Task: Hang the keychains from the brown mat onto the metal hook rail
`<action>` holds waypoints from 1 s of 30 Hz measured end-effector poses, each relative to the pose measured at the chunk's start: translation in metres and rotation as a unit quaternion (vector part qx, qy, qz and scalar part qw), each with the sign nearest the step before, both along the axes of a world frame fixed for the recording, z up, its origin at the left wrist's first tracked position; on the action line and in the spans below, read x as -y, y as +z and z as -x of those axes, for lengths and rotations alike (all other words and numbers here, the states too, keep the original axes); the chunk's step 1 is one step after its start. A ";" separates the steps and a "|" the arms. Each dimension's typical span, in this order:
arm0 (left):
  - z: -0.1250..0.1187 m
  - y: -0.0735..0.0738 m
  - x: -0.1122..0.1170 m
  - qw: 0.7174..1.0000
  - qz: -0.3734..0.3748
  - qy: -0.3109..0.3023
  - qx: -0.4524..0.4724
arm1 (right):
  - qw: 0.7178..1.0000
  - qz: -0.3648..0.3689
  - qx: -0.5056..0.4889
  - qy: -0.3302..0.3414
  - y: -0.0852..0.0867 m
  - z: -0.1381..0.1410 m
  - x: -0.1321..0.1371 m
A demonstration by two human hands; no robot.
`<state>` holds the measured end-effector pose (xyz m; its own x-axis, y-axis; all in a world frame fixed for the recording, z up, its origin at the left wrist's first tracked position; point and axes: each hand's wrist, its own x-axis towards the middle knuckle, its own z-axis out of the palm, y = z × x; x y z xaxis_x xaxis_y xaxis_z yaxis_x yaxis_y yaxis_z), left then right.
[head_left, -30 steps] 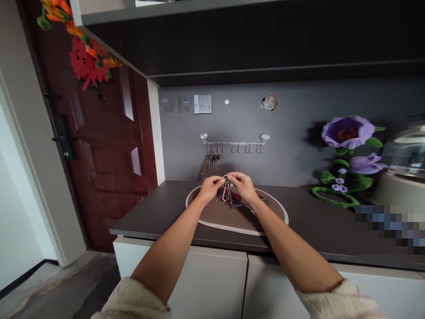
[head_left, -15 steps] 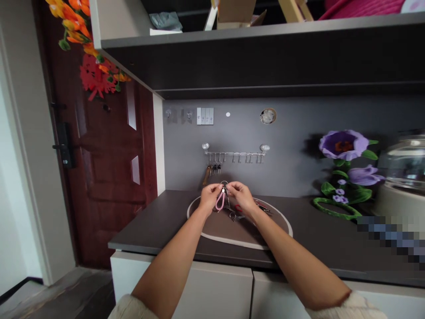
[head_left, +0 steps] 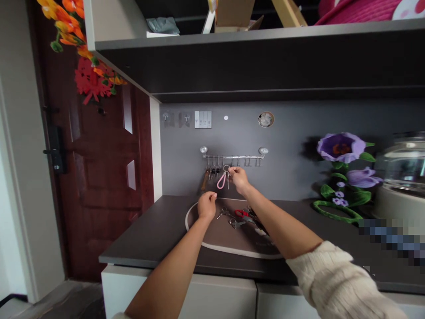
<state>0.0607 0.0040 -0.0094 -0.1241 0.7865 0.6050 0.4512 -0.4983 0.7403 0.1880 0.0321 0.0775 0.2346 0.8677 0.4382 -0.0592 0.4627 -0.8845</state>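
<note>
My right hand [head_left: 238,179] is raised to the wall, pinching a metal key ring with a pink loop and keys [head_left: 223,177] right below the chrome hook rail [head_left: 234,156]. Another bunch of keys [head_left: 212,172] with a brown tag hangs from the rail's left hooks. My left hand [head_left: 207,205] hovers lower, loosely curled with nothing seen in it, over the left side of the oval brown mat [head_left: 212,235]. Several more keys and a red-handled item [head_left: 242,215] lie on the mat beneath my right forearm.
The mat lies on a dark countertop [head_left: 156,230] over white cabinets. A purple flower ornament [head_left: 345,173] and a glass-lidded pot [head_left: 403,177] stand at the right. A dark red door [head_left: 99,168] is at the left. A dark shelf [head_left: 265,57] overhangs the counter.
My right hand has lifted the pink-looped key ring from above the mat up to the hook rail. My left hand let go of it and dropped toward the mat.
</note>
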 end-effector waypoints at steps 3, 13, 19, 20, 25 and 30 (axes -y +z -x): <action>0.001 0.000 0.001 0.999 0.005 0.014 -0.040 | 0.999 0.022 -0.024 -0.014 0.006 0.004 -0.012; 0.000 -0.001 0.002 0.997 0.009 0.024 -0.073 | 0.995 0.029 -0.060 -0.073 0.010 0.017 -0.042; 0.001 -0.002 0.000 0.998 0.017 0.028 -0.061 | 0.993 0.028 -0.053 -0.102 0.000 0.013 -0.050; 0.001 -0.003 0.000 0.997 0.018 0.028 -0.064 | 0.993 0.027 -0.047 -0.108 -0.003 0.012 -0.051; 0.001 -0.004 -0.002 0.997 0.008 0.018 -0.079 | 0.989 0.017 0.008 -0.149 -0.012 0.004 -0.057; 0.002 -0.006 -0.004 0.997 0.012 0.004 -0.078 | 0.987 0.017 0.024 -0.158 -0.014 0.002 -0.060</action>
<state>0.0589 0.0076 -0.0150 -0.0370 0.8005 0.5982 0.5653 -0.4769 0.6731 0.1858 0.0917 0.0634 0.4761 0.7690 0.4266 0.1258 0.4206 -0.8985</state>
